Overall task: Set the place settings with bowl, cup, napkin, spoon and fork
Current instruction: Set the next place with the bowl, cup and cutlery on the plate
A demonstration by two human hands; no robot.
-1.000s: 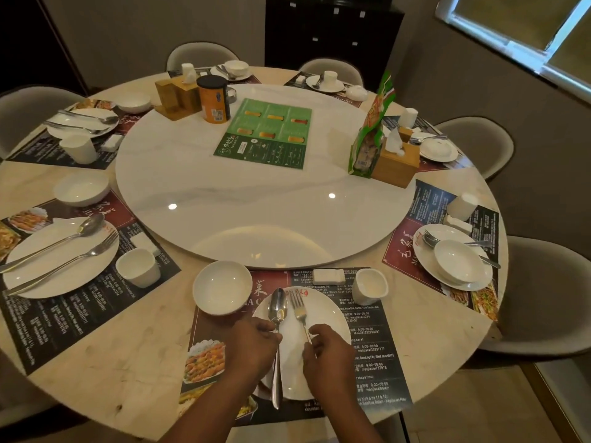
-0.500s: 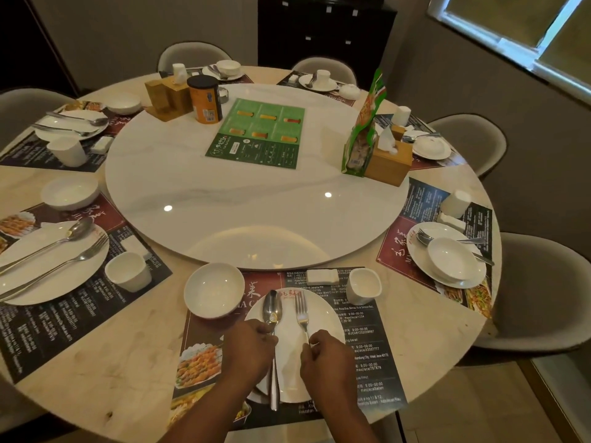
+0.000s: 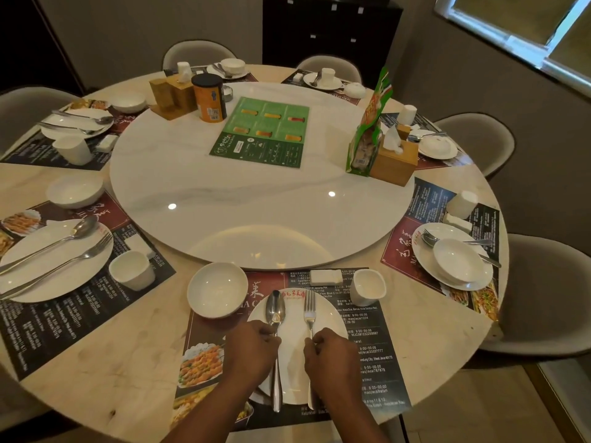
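Lower centre of frame: left grip (image 3: pixel 252 350) pinches spoon (image 3: pixel 275 310) handle, right grip (image 3: pixel 332 356) pinches fork (image 3: pixel 309 310) handle. Both lie parallel on plate (image 3: pixel 331 318), heads up-frame, spoon left of fork.

Head cam, fwd/down over table (image 3: pixel 96 362)

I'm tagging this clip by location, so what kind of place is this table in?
Probably a restaurant dining room: a big turntable on a round table, printed menu placemats at each seat, and a green drinks card.
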